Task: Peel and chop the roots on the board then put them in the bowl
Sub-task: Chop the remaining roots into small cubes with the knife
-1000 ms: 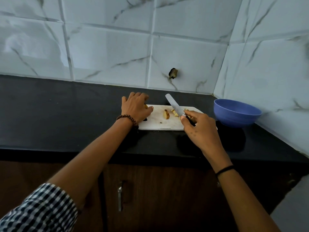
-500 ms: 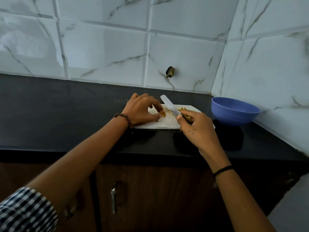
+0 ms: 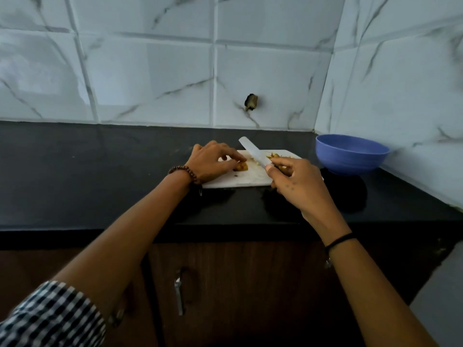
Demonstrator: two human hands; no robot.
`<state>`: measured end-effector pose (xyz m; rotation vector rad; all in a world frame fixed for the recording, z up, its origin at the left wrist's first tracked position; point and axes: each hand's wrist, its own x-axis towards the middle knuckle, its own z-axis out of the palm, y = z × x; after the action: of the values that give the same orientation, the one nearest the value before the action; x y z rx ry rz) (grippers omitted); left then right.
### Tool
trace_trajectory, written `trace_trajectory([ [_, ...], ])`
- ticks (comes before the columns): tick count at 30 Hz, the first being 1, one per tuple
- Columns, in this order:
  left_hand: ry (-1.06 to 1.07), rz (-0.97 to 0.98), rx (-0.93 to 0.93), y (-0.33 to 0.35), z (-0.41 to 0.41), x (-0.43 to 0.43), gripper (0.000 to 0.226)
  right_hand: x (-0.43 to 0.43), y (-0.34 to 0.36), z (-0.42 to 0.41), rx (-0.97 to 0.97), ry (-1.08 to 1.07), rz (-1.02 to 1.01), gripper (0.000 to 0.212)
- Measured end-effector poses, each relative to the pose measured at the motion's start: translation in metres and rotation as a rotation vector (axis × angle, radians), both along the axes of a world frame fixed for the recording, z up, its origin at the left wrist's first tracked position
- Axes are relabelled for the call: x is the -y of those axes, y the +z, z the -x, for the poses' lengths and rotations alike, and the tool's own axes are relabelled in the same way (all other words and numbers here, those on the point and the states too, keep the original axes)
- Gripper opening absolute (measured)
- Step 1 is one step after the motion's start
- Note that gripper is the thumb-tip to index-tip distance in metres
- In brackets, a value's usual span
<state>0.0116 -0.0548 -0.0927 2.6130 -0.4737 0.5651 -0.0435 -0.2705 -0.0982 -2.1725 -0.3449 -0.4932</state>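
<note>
- Your left hand (image 3: pixel 213 160), curled, pinches a yellow root piece (image 3: pixel 242 167) on the white board (image 3: pixel 238 181).
- Your right hand (image 3: pixel 297 187) grips the knife (image 3: pixel 253 153), with its blade angled over the board just right of that piece.
- More cut pieces (image 3: pixel 275 155) lie at the board's far edge.
- The blue bowl (image 3: pixel 350 159) sits to the right on the black counter (image 3: pixel 100 171).

- Soft, cool light falls evenly on your tiled wall (image 3: pixel 150 78) — a pale sheen on the left tiles, no hard glare
- Your black counter (image 3: pixel 75 171) reads dim; soft dark shadows lie on it just in front of the board (image 3: pixel 238 180) and the bowl (image 3: pixel 350 156)
- The cabinet (image 3: pixel 238 296) below is nearly dark
- Wide-angle bend curves the grout lines near your frame edges; the checked sleeve (image 3: pixel 50 314) looks slightly blurred
</note>
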Motion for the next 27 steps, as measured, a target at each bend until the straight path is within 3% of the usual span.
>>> trace_trajectory([
  [5, 0.003, 0.058, -0.078, 0.003, 0.002, -0.001, 0.030, -0.002, -0.003, 0.003, -0.022, -0.006, -0.025, 0.028],
  [10, 0.036, 0.086, -0.069, -0.006, 0.006, 0.001, 0.030, -0.001, -0.009, 0.006, -0.068, -0.009, 0.006, 0.037],
  [16, 0.043, 0.205, -0.049, -0.008, 0.005, -0.004, 0.024, -0.004, -0.003, 0.011, -0.053, 0.013, 0.096, 0.036],
  [22, 0.050, 0.340, -0.145, -0.011, 0.001, -0.008, 0.018, -0.011, 0.001, 0.016, -0.029, 0.015, 0.194, 0.034],
  [27, 0.092, 0.317, -0.089, -0.009, -0.001, -0.008, 0.018, -0.019, 0.004, 0.015, 0.004, -0.012, 0.270, 0.035],
])
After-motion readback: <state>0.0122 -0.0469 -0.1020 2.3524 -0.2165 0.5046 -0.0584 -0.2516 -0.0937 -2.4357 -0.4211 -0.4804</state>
